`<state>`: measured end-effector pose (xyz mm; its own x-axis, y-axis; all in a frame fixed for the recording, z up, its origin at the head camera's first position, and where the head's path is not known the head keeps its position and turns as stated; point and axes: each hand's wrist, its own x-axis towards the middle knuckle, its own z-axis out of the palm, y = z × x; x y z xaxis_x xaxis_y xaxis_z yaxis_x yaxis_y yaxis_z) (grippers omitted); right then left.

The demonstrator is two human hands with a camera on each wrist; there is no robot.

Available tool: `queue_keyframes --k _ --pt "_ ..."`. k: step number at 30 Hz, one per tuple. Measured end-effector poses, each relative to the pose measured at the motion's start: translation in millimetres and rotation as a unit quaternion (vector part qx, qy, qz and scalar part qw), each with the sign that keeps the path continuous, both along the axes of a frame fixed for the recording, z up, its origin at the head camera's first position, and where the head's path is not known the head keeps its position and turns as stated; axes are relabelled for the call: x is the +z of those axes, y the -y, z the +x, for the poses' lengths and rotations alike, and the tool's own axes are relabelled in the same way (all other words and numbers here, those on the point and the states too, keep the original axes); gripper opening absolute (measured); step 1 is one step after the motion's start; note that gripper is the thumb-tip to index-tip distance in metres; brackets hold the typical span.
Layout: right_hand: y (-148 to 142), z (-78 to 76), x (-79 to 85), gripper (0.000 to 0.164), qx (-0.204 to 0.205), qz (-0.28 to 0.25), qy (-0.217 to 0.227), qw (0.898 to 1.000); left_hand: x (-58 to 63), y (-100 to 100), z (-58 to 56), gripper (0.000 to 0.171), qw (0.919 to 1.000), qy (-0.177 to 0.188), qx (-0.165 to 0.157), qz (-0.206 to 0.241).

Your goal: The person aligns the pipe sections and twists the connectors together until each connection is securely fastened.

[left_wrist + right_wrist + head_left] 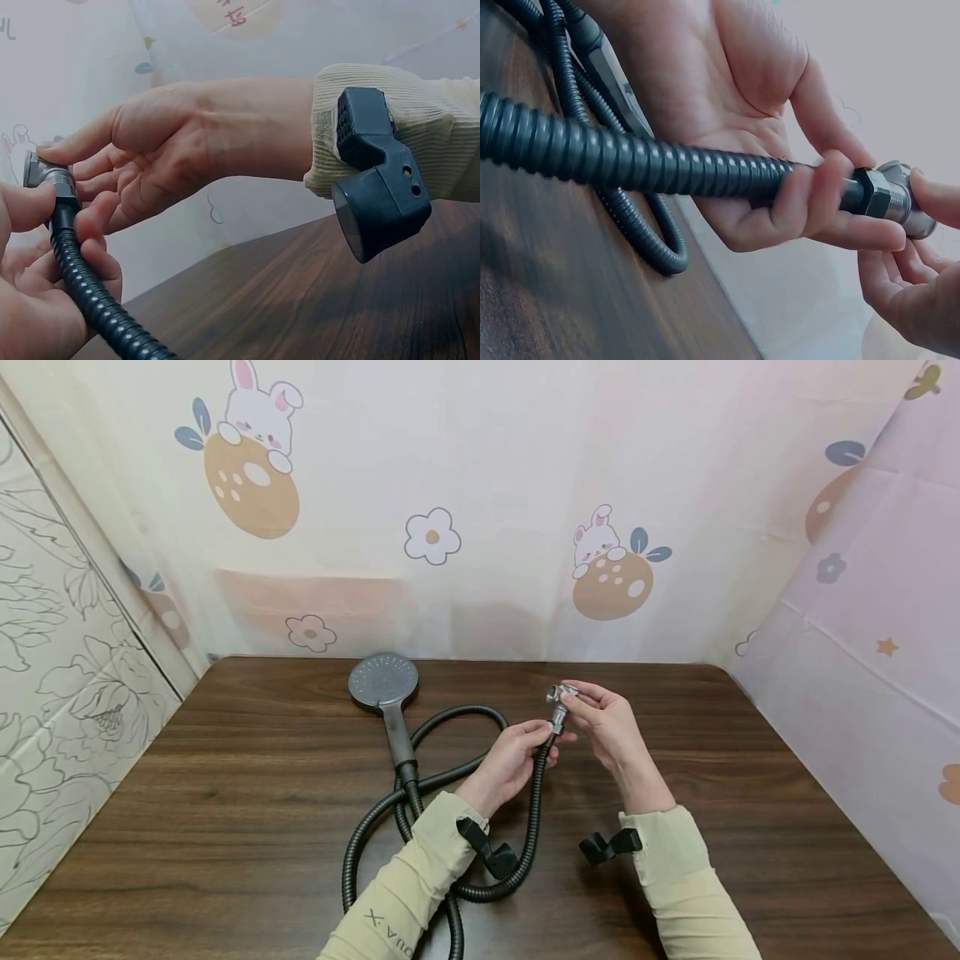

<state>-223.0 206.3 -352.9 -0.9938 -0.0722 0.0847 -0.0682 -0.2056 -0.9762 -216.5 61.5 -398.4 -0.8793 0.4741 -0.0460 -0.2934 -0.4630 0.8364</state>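
As left fingers (799,201) grip hose (630,163), right fingers (901,304) pinch the fitting (909,204).

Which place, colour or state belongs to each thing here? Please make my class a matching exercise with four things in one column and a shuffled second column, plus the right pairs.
Things:
1. Shower head
2. Hose
3. Metal fitting
4. Sleeves

Places, colours or states:
A. Pale yellow
B. Held by the right hand
C. Near the far edge of the table
D. Black, ribbed and running in loops

Right pairs: 1-C, 2-D, 3-B, 4-A
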Motion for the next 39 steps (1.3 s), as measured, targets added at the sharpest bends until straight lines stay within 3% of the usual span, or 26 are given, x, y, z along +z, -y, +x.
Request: queue_keyframes --k 7,15,20,26,33,39 --pt "2.2 0.8 0.2 0.017 -0.008 0.001 0.004 1.0 0.5 -0.6 0.6 0.019 0.9996 -0.004 0.028 -0.008" --pt "3.9 0.3 -0.8 0.032 -0.016 -0.004 0.015 1.0 2.3 -3.0 3.7 0.011 0.9981 -0.007 0.06 -0.009" --pt "2.2 1.2 -0.5 0.028 -0.014 0.006 -0.002 1.0 0.1 -2.2 2.8 0.024 0.9988 -0.018 0.042 -0.02" --pt "0.3 2.8 1.6 0.04 0.015 0.016 -0.029 0.999 0.0 0.8 3.0 0.032 0.9994 -0.032 0.006 -0.012" --pt "-1.2 2.9 2.8 0.024 0.039 0.004 -0.044 0.998 3.6 0.3 5.5 0.032 0.9997 -0.025 0.003 0.009" --pt "-1.7 2.8 2.2 0.041 0.044 0.013 -0.042 0.998 2.9 1.5 5.8 0.03 0.9997 -0.02 -0.001 0.011"
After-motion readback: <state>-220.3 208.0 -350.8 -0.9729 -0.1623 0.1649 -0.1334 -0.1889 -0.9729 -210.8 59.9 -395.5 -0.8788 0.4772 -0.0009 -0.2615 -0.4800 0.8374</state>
